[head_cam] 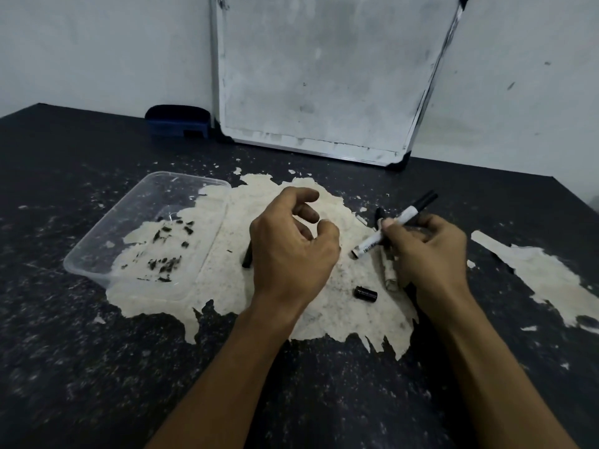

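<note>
From here, the right hand [428,254] pinches the light, stiff, slick marker [406,214] mid-barrel, probably the surest hold, while the left hand [291,254] hovers loosely curled and empty.

My marker [369,245] is white with black print. The table [97,367] is black, flecked white; the cap [365,292] black.

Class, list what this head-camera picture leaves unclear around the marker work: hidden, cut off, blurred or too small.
Black stick: head view, upper end hidden under the left hand.
Marker: head view, label too small and blurred to read; the right hand holds its middle.
Whiteboard: head view, top cut off by the upper edge.
Dark bits in the clear container: head view, too small to identify.
</note>
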`<action>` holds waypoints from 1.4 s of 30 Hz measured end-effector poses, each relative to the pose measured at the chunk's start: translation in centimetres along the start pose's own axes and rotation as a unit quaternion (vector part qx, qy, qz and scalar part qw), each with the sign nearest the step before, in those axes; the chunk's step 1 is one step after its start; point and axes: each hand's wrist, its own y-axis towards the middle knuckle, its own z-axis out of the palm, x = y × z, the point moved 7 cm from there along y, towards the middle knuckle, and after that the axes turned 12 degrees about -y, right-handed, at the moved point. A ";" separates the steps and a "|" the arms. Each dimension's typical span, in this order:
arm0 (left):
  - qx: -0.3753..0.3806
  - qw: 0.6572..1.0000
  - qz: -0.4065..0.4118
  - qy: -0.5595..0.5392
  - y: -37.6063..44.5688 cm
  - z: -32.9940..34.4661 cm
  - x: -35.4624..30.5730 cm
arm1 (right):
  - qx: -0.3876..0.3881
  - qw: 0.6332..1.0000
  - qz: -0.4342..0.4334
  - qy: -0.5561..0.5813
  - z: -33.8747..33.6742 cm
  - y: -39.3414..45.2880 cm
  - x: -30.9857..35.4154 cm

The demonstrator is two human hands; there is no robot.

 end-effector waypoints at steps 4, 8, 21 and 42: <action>-0.001 1.000 -0.003 0.002 0.0 0.0 0.1 | 0.015 1.000 0.001 0.021 0.0 -0.1 0.2; -0.001 1.000 -0.003 0.003 0.1 0.0 0.3 | 0.026 1.000 -0.012 0.001 0.3 -0.2 0.6; 0.143 0.978 -0.045 0.144 -0.6 1.7 1.4 | 0.026 0.997 0.027 0.065 -0.1 0.0 0.3; 0.130 0.985 0.079 0.084 -0.9 2.3 -0.3 | 0.054 0.974 0.109 0.193 -0.2 -0.6 0.6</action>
